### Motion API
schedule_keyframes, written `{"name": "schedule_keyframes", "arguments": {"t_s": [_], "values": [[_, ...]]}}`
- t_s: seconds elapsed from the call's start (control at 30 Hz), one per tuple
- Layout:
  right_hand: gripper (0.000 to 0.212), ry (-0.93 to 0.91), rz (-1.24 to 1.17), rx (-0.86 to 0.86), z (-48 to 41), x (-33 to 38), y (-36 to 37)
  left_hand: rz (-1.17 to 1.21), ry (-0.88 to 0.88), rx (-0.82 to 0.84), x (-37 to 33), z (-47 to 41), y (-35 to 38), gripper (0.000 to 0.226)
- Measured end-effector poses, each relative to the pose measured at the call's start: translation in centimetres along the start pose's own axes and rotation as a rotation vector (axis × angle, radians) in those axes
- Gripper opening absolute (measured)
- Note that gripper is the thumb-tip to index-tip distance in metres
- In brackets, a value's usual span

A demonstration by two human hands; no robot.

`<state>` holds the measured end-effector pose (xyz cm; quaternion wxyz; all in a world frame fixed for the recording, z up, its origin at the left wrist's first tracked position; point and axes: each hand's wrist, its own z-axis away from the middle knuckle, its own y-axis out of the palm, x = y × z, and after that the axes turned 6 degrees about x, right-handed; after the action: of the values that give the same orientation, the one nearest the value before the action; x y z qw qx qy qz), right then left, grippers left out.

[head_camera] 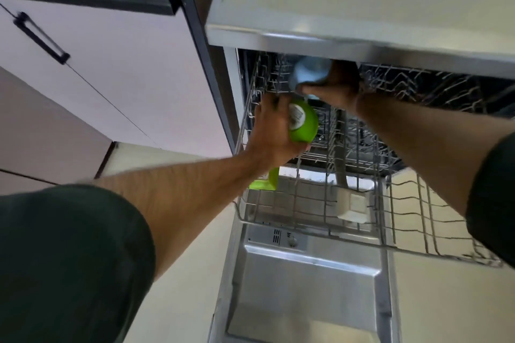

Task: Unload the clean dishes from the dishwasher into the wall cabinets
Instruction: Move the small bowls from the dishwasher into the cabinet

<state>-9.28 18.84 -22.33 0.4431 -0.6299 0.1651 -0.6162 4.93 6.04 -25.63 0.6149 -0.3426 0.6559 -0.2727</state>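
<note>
Left hand point(268, 131) grips one green cup point(305, 126), right hand point(335, 89) grips one pale-blue cup point(308, 73), both at the upper rack point(418, 83).

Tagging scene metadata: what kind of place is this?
Probably a home kitchen: an open dishwasher with wire racks, a cabinet door with a black handle beside it, the left hand gripping a green cup, the right hand a pale blue cup.
</note>
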Motion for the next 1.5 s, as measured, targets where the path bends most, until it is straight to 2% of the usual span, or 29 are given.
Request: {"name": "schedule_keyframes", "arguments": {"t_s": [0.03, 0.13, 0.17, 0.3, 0.43, 0.6, 0.73, 1.03, 1.27, 1.5], "values": [[0.105, 0.011, -0.025, -0.014, 1.3, 0.5, -0.4, 0.006, 0.004, 0.015, -0.4, 1.0, -1.1, 0.106], [0.082, 0.046, -0.079, 0.002, 5.5, 2.4, -0.7, 0.036, -0.008, 0.035, -1.9, 4.1, -4.6, 0.108], [0.080, 0.056, -0.086, 0.000, 6.8, 3.2, -0.7, 0.063, -0.020, 0.041, -2.4, 5.2, -5.8, 0.107], [0.112, 0.091, -0.101, -0.034, 11.8, 7.7, -1.1, 0.065, -0.073, 0.027, -3.6, 9.8, -11.2, 0.108], [0.108, 0.089, -0.072, -0.005, 16.6, 14.2, -2.0, 0.034, -0.191, -0.012, -3.6, 14.2, -18.4, 0.112], [0.105, -0.045, -0.073, 0.022, 20.9, 24.9, -2.6, 0.011, -0.290, -0.055, -3.6, 19.1, -30.6, 0.114], [0.092, -0.125, -0.075, 0.049, 24.1, 35.3, -3.4, -0.021, -0.368, -0.148, -3.5, 22.7, -40.8, 0.115], [0.096, -0.465, -0.089, 0.114, 29.1, 58.2, -5.1, -0.087, -0.543, -0.413, -3.4, 30.3, -62.1, 0.110], [0.091, -0.693, -0.110, 0.176, 31.2, 72.9, -4.5, -0.134, -0.645, -0.587, -2.5, 35.1, -75.1, 0.106], [0.092, -0.853, -0.159, 0.223, 29.7, 86.6, -3.8, -0.189, -0.741, -0.755, -0.4, 36.9, -87.6, 0.103]]}}
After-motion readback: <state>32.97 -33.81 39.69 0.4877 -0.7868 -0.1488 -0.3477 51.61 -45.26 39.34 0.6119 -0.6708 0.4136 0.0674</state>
